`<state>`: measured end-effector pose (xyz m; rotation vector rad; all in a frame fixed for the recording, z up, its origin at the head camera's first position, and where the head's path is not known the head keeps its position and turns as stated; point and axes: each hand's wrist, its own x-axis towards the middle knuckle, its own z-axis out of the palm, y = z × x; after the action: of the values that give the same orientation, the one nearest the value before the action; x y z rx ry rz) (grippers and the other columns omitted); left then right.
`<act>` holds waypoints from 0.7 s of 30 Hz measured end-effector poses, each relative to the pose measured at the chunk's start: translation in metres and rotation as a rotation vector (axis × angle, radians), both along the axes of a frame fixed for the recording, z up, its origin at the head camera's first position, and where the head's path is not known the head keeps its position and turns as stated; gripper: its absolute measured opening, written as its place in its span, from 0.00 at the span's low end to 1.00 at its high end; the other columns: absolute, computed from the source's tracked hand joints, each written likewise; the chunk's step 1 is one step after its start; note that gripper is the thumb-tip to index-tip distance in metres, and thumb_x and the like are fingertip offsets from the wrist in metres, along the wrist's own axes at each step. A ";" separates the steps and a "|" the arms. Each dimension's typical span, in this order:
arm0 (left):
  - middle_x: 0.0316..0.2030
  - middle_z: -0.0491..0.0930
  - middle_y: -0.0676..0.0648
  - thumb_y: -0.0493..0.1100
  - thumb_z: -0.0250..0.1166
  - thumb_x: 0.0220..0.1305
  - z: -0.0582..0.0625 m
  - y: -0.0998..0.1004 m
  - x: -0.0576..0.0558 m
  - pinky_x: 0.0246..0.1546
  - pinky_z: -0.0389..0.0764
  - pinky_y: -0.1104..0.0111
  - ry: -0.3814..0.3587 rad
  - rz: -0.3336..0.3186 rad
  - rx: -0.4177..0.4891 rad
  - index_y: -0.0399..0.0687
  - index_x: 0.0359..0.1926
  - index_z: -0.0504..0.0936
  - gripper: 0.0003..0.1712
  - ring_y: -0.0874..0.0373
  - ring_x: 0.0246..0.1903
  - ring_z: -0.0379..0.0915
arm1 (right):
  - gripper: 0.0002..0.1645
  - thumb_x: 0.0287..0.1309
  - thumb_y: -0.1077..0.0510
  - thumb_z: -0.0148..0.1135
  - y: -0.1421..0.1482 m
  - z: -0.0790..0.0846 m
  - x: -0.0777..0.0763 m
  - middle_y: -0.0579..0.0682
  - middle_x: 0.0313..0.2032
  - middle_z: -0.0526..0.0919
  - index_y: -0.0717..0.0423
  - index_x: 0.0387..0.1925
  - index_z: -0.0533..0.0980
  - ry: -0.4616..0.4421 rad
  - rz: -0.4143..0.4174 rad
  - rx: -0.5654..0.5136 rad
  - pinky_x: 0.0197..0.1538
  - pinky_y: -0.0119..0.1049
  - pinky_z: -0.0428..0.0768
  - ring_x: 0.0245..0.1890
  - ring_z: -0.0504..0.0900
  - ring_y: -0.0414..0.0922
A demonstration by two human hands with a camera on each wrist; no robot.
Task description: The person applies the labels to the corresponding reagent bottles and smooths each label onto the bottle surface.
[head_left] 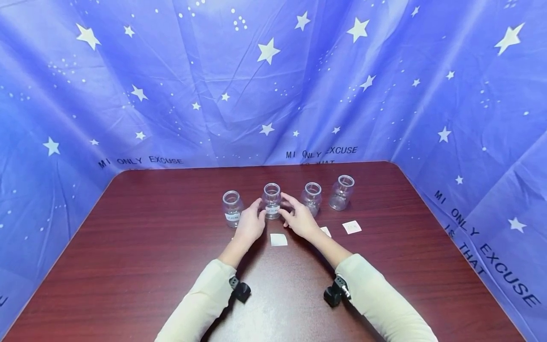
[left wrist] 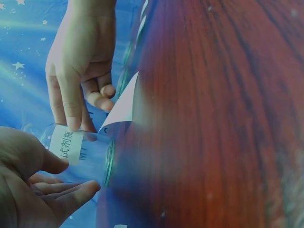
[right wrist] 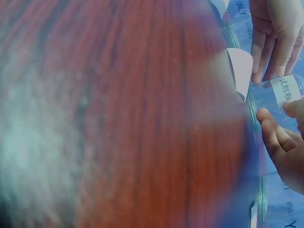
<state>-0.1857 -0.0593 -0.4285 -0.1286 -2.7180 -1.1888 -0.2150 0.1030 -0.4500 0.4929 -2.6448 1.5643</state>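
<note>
A clear glass jar (head_left: 271,195) with a handwritten white label (head_left: 272,209) stands upright between the two hands. My left hand (head_left: 250,222) holds its left side, fingers reaching along the glass and thumb near the label. On the opposite side my right hand (head_left: 303,221) has its fingers against the jar, and the thumb lies at the label's right end. Both wrist views show the hands flanking the jar; the right wrist view has the right thumb on the label (right wrist: 280,92). Parts of the jar are hidden by fingers.
Another labelled jar (head_left: 232,204) stands close on the left. Two more jars stand to the right, one partly behind the right hand and one farther off (head_left: 342,192). A white paper piece (head_left: 278,240) lies in front, and another paper (head_left: 352,227) lies right on the table (head_left: 128,237).
</note>
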 end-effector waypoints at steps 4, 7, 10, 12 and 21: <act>0.47 0.80 0.34 0.38 0.57 0.64 -0.001 0.001 -0.001 0.52 0.75 0.55 0.025 0.019 -0.010 0.30 0.58 0.70 0.23 0.42 0.49 0.77 | 0.29 0.58 0.63 0.61 -0.001 0.000 0.000 0.61 0.48 0.82 0.56 0.62 0.67 0.022 -0.028 -0.021 0.21 0.30 0.78 0.16 0.79 0.45; 0.45 0.81 0.35 0.38 0.58 0.63 0.000 0.002 0.000 0.51 0.76 0.55 0.027 0.038 -0.009 0.30 0.57 0.71 0.23 0.43 0.48 0.78 | 0.29 0.58 0.63 0.61 -0.001 0.001 0.002 0.62 0.46 0.82 0.57 0.62 0.66 0.025 -0.030 -0.030 0.22 0.30 0.78 0.17 0.80 0.46; 0.43 0.82 0.35 0.38 0.59 0.63 0.001 0.001 0.003 0.49 0.77 0.56 0.010 0.045 -0.003 0.29 0.56 0.71 0.23 0.44 0.46 0.79 | 0.29 0.58 0.63 0.60 0.002 0.003 0.005 0.62 0.44 0.83 0.58 0.61 0.66 0.032 -0.030 -0.014 0.23 0.30 0.78 0.17 0.80 0.47; 0.42 0.82 0.35 0.39 0.60 0.62 0.004 0.000 0.006 0.48 0.78 0.56 -0.005 0.046 -0.008 0.29 0.56 0.71 0.24 0.45 0.44 0.80 | 0.27 0.59 0.63 0.60 0.005 0.005 0.008 0.61 0.42 0.83 0.59 0.60 0.67 0.040 -0.029 0.007 0.23 0.29 0.77 0.18 0.80 0.46; 0.39 0.84 0.38 0.50 0.62 0.61 0.019 -0.001 0.017 0.46 0.78 0.56 -0.084 0.007 -0.061 0.34 0.49 0.78 0.24 0.47 0.43 0.80 | 0.14 0.59 0.59 0.59 0.020 0.019 0.019 0.53 0.33 0.84 0.58 0.47 0.77 0.050 0.032 0.120 0.19 0.30 0.74 0.18 0.77 0.42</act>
<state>-0.1685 -0.0603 -0.4095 -0.0783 -2.8263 -1.1348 -0.1957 0.1230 -0.4313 0.5753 -2.7174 1.3872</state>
